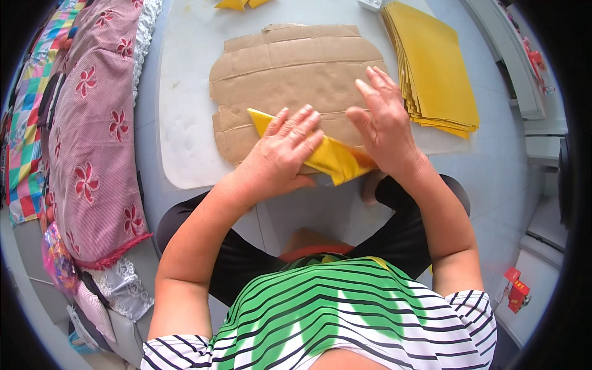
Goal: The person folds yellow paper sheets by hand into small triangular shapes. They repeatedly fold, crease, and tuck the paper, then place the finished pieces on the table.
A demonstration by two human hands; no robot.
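Observation:
A folded piece of yellow paper [336,159] lies aslant at the near edge of a flattened cardboard sheet [296,85]. Its pointed tip sticks out to the upper left, and its right part extends past the cardboard. My left hand [286,150] rests flat across the middle of the paper, covering part of it, with the thumb pointing to the right. Above the paper's right end is my right hand [386,125], fingers spread and nothing in its grasp. The wrist side of that hand overlaps the paper's end, so whether they touch is unclear.
A fanned stack of yellow paper sheets [432,69] sits on the right of the white table [185,138]. More folded yellow pieces [240,3] lie at the far edge, near a white object [370,3]. On the left stands a seat under a pink flowered cover [95,138].

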